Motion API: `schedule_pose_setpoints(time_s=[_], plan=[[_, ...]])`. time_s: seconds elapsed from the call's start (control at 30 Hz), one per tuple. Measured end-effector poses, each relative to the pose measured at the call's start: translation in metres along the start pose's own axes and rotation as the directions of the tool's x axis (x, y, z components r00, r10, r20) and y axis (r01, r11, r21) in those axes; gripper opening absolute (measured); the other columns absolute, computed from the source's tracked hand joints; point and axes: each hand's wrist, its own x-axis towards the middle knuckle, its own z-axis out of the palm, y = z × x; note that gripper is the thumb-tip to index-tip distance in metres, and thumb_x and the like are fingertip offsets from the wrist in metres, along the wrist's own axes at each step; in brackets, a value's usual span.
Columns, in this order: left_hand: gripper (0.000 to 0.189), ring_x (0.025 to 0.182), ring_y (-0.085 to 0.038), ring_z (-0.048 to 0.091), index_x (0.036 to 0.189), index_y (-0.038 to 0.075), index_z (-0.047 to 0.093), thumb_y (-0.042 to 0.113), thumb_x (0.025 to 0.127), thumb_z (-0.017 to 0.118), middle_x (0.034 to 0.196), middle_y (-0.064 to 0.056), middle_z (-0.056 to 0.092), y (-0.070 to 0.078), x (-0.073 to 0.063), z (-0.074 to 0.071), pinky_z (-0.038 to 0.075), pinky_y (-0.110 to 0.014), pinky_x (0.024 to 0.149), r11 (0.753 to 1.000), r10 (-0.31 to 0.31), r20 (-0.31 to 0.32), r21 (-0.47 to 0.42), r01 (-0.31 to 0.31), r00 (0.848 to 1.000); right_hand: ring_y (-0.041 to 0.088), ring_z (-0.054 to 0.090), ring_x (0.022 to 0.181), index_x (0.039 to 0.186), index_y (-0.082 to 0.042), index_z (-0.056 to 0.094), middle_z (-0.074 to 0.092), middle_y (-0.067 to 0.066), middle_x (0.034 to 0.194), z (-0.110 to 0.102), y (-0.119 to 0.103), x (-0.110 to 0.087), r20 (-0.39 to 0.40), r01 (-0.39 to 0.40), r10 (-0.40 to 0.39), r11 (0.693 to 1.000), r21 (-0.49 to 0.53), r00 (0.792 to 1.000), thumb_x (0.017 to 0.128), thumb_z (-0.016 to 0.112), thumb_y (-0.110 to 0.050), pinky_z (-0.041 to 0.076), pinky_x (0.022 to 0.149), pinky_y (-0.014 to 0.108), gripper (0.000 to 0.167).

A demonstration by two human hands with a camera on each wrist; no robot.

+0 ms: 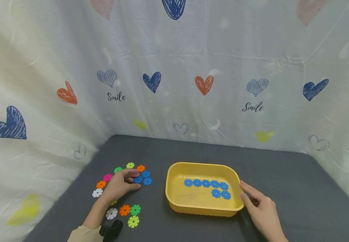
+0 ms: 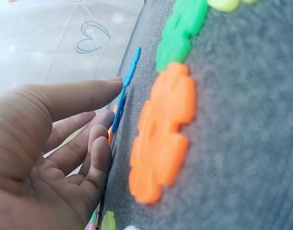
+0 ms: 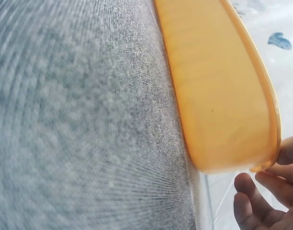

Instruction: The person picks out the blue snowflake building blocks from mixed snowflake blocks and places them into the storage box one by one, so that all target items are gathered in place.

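On the left, my left hand [image 1: 122, 184] reaches over the table, thumb and fingers apart around a blue snowflake disc [image 1: 138, 179]. Beside that disc lie a second blue disc [image 1: 145, 174] and a third blue disc [image 1: 147, 181]. The left wrist view shows the thumb [image 2: 89, 98] close to a blue disc edge [image 2: 129, 72]; whether it touches cannot be told. My right hand [image 1: 262, 210] pinches the right-end rim of a yellow plastic basin [image 1: 203, 210]. Several blue discs [image 1: 206, 183] lie flat inside it in two rows. In the right wrist view, fingertips [image 3: 276, 184] meet the basin's rim.
Loose snowflake discs surround the left hand: orange [image 1: 125, 210], green [image 1: 136, 210], yellow-green [image 1: 133, 222], white [image 1: 111, 213] and pink [image 1: 107, 177]. A dark grey cloth [image 1: 162, 148] covers the table. Behind hangs a white curtain [image 1: 174, 111] printed with hearts.
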Motion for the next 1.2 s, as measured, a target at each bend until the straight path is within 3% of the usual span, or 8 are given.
schedule_pose_setpoints(time_s=[0.23, 0.57, 0.87, 1.2], plan=[[0.054, 0.099, -0.022, 0.059, 0.127, 0.004, 0.063, 0.007, 0.077, 0.085, 0.114, -0.004, 0.068, -0.0001, 0.0004, -0.0003, 0.049, -0.043, 0.087, 0.999, 0.018, -0.009, 0.038, -0.018, 1.000, 0.010, 0.065, 0.087, 0.134, -0.013, 0.063, 0.058, 0.000, 0.136, -0.0015, -0.0004, 0.0007, -0.010, 0.007, -0.007, 1.000, -0.003, 1.000, 0.098, 0.064, -0.028, 0.052, 0.070, 0.023, 0.038], [0.054, 0.098, -0.022, 0.059, 0.126, 0.004, 0.064, 0.007, 0.077, 0.085, 0.115, -0.004, 0.068, 0.0008, -0.0011, -0.0011, 0.050, -0.042, 0.086, 0.998, -0.011, -0.031, 0.065, 0.013, 0.999, 0.017, 0.066, 0.092, 0.135, -0.012, 0.063, 0.057, 0.001, 0.137, 0.0003, -0.0022, 0.0031, -0.005, 0.006, -0.006, 1.000, -0.008, 1.000, 0.098, 0.064, -0.026, 0.052, 0.072, 0.023, 0.039], [0.045, 0.097, -0.021, 0.059, 0.119, 0.006, 0.068, 0.004, 0.077, 0.084, 0.109, -0.002, 0.069, -0.0013, -0.0010, 0.0014, 0.050, -0.042, 0.087, 0.998, -0.015, -0.022, 0.061, 0.017, 1.000, 0.009, 0.065, 0.086, 0.133, -0.013, 0.064, 0.058, 0.001, 0.135, -0.0004, -0.0002, -0.0002, -0.012, 0.012, -0.012, 1.000, -0.011, 1.000, 0.098, 0.064, -0.027, 0.052, 0.070, 0.023, 0.038], [0.046, 0.098, -0.019, 0.060, 0.116, 0.010, 0.070, 0.003, 0.073, 0.086, 0.103, 0.003, 0.068, 0.0018, -0.0022, 0.0027, 0.048, -0.044, 0.090, 0.996, 0.015, -0.014, 0.083, -0.014, 1.000, 0.010, 0.065, 0.086, 0.134, -0.014, 0.063, 0.058, 0.001, 0.136, -0.0008, -0.0004, 0.0004, 0.003, -0.008, 0.008, 1.000, -0.012, 1.000, 0.098, 0.064, -0.028, 0.052, 0.070, 0.023, 0.039]])
